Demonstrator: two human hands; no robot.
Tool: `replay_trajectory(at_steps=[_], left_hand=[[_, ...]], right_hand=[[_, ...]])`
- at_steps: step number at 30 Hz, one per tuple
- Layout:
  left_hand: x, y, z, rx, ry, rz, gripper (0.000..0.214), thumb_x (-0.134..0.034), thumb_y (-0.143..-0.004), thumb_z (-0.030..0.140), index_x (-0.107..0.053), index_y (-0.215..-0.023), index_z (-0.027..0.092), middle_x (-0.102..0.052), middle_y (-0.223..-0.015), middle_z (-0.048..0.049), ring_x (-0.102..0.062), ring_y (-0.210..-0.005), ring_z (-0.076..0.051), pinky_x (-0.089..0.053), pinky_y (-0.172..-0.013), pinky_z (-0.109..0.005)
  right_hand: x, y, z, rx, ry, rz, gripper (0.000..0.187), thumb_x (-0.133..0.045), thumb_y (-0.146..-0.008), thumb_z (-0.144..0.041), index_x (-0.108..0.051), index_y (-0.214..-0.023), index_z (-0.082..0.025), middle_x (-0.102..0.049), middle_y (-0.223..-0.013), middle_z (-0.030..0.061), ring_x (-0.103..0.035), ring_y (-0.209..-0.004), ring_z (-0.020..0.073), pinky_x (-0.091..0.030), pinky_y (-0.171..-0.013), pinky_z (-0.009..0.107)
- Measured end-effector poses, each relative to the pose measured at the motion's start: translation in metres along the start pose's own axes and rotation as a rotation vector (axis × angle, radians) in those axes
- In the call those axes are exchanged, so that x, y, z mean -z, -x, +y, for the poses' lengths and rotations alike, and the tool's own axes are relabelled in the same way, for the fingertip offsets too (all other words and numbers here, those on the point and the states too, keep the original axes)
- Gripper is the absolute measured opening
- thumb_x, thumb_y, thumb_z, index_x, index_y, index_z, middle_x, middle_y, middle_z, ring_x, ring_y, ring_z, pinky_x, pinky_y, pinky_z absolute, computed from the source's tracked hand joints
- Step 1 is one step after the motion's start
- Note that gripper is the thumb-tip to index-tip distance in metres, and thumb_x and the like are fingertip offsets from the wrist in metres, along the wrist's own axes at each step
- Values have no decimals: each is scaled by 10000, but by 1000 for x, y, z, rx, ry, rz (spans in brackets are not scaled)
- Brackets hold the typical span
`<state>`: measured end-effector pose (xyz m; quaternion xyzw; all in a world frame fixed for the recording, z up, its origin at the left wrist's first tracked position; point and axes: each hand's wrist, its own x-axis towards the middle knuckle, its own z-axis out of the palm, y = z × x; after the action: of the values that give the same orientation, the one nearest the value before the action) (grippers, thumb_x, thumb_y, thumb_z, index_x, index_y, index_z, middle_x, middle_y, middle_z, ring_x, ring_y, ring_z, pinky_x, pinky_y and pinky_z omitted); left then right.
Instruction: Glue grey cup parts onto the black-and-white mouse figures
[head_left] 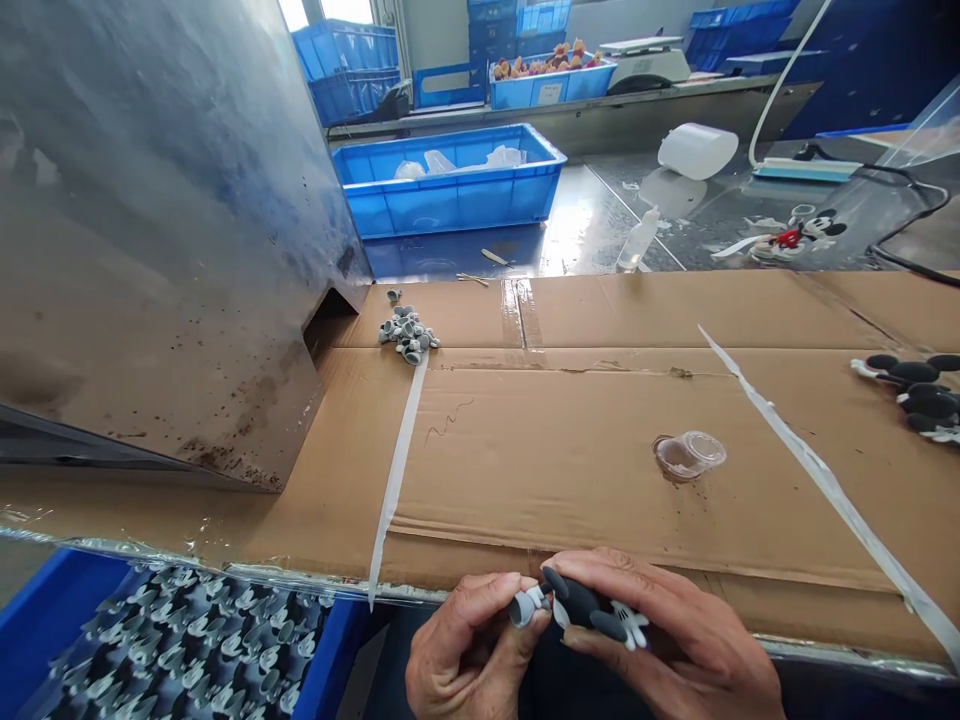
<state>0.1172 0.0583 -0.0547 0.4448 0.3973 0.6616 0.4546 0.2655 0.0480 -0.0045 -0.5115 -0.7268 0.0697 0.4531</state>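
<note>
Right hand (675,630) grips matte-black, white-gloved figure (579,602); left hand (472,645) pinches small grey-white cup-like part (523,607).

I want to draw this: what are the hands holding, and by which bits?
The left fingers pinch a small grey cup-shaped piece by its sides; the right fingers hold a black-and-white figurine part by its black body.

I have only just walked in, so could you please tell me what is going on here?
A person's left hand pinches a small grey-and-white piece against a black figure part held in the right hand; whether they are joined is unclear. On the cardboard beyond lie a pile of small grey pieces and, far right, more black figure parts.
</note>
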Motion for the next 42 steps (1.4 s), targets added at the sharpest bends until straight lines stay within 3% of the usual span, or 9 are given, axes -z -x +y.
replay_trajectory(at_steps=[18,26,35,42], left_hand=[[-2,0,2,36,47,7,176,-905,-780,294,-829,-938,279,-803,-837,54,-723,-719,-95,-575,-726,-136],[-2,0,2,21,29,20,171,-908,-774,289,-832,-927,285,-806,-828,47,-724,-708,-111,-584,-698,-154],[-3,0,1,14,33,38,181,-920,-758,300,-835,-916,277,-810,-818,29,-729,-694,-124,-596,-674,-169],[0,1,0,11,17,21,171,-909,-773,293,-831,-923,271,-808,-825,37,-727,-714,-109,-588,-713,-150]], right_hand=[[-2,5,3,16,22,8,191,-600,-1049,-384,-669,-1146,-234,-821,-964,-14,-790,-889,85,-534,-935,59],[-2,5,4,-8,-62,24,190,-660,-1011,-380,-721,-1122,-239,-828,-942,8,-806,-830,150,-626,-835,142],[-1,0,1,-21,-105,38,192,-678,-1001,-364,-732,-1139,-242,-828,-954,18,-808,-823,165,-643,-810,164],[-4,0,1,-16,-127,37,177,-689,-996,-338,-718,-1135,-234,-824,-960,6,-802,-840,137,-615,-841,126]])
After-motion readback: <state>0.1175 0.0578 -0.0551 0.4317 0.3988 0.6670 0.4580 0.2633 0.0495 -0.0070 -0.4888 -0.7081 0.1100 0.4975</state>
